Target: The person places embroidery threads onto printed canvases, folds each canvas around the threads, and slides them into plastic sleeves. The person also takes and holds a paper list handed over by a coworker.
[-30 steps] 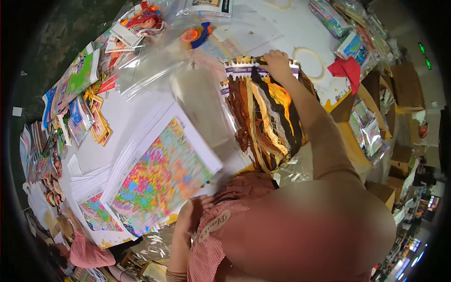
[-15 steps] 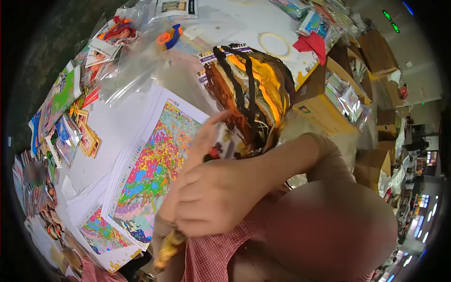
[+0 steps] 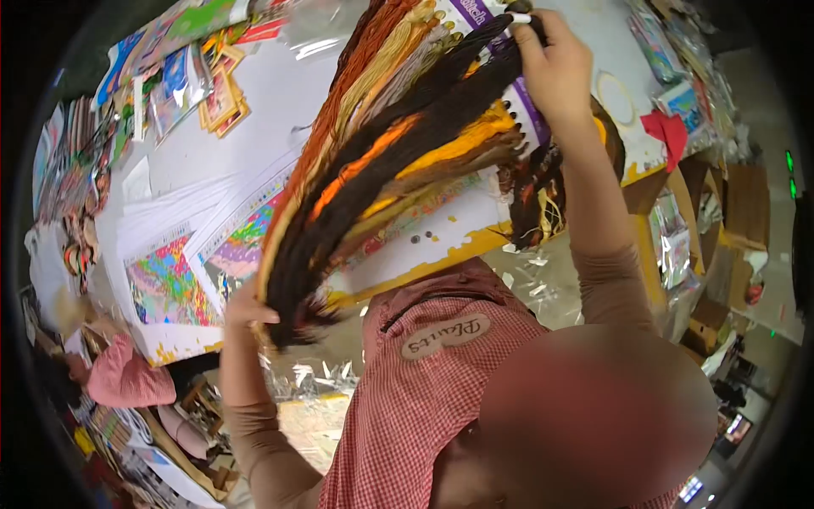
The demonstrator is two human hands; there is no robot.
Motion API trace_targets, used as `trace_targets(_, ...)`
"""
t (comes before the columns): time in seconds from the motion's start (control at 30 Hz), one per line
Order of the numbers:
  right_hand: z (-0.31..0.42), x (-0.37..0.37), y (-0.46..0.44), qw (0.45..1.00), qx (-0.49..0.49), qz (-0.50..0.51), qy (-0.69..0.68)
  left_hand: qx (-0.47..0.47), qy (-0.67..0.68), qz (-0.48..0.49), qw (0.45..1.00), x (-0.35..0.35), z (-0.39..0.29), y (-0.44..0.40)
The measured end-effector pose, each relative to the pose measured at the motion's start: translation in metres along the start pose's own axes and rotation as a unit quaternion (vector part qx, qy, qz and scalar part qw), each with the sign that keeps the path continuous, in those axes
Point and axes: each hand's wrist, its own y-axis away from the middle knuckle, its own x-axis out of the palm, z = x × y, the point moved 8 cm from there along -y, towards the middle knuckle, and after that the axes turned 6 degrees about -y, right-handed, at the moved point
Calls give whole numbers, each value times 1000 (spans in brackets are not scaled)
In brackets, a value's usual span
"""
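Note:
A long bundle of embroidery floss skeins in black, orange, yellow, brown and grey stretches between my hands above the table. My right hand is closed on its upper end, at black floss with a small white band by the thumb. Purple-and-white thread cards with holes along the edge carry the skeins there. At the lower end my left hand is closed around the hanging floss, its fingers partly hidden behind the strands. More dark floss lies beside my right forearm.
Printed colour charts lie on the white table at left. Packets and small framed cards sit beyond them. A hoop, a red cloth and cardboard boxes are at right. Another person in a pink checked garment is at lower left.
The floss bundle has gone from lying on the table to being lifted and stretched between my hands. My hands, overlapping before, are now far apart. The view has shifted.

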Motion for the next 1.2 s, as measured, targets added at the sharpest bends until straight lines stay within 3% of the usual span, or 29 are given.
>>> trace_targets(0.07, -24, 40, 16, 999, 8, 27, 29, -56, 15, -143, 988, -26, -30, 31)
trace_targets(0.13, -33, 87, 44, 999, 15, 41, 21, -168, -86, -201, 961, -90, -21, 72)
trace_targets(0.2, -49, 141, 87, 987, 98, 130, 5, -211, -113, -266, 934, -160, 21, 101)
trace_targets(0.27, -101, 194, 132, 960, 174, 218, 15, -159, -128, -403, 892, -216, 70, 115)
trace_targets(0.33, -141, 204, 170, 948, 223, 227, 8, -248, -362, -595, 673, -255, 116, 160)
trace_targets(0.4, -169, 201, 184, 935, 270, 229, 8, -215, -445, -682, 540, -222, 160, 177)
trace_targets(0.47, -169, 186, 191, 944, 262, 180, -93, -184, -140, -763, 603, -218, 268, 196)
trace_targets(0.53, -122, 154, 194, 964, 138, 225, -17, -21, 135, -791, 597, -183, 308, 174)
trace_targets(0.57, -102, 143, 201, 965, 64, 253, 7, -34, 186, -780, 597, -164, 307, 156)
trace_targets(0.63, -79, 132, 241, 947, 27, 319, 24, -38, 229, -787, 572, -160, 330, 142)
trace_targets(0.67, -68, 123, 252, 947, 25, 320, 23, -47, 238, -795, 555, -113, 264, 114)
trace_targets(0.77, -49, 120, 290, 911, -7, 409, 45, -93, 300, -802, 508, -89, 267, 100)
trace_targets(0.83, -63, 123, 311, 889, 54, 452, 40, 141, 490, -643, 571, -93, 273, 57)
trace_targets(0.87, -68, 122, 315, 891, 59, 449, 43, 139, 489, -640, 576, -88, 273, 49)
trace_targets(1.0, -80, 123, 326, 860, 136, 493, 10, -69, 233, -557, 794, -40, 230, -9)
trace_targets(1.03, -83, 125, 326, 851, 156, 501, 1, -137, 117, -581, 794, -42, 225, -7)
trace_targets(1.07, -86, 125, 324, 853, 158, 498, 2, -137, 114, -579, 796, -43, 229, -9)
trace_targets(1.13, -88, 122, 319, 869, 117, 481, 7, -95, -194, -563, 798, -44, 203, -13)
trace_targets(1.17, -92, 121, 320, 869, 122, 479, 9, -94, -395, -519, 752, -36, 192, -18)
trace_targets(1.2, -96, 122, 322, 861, 139, 489, -9, -95, -396, -515, 754, -29, 190, -19)
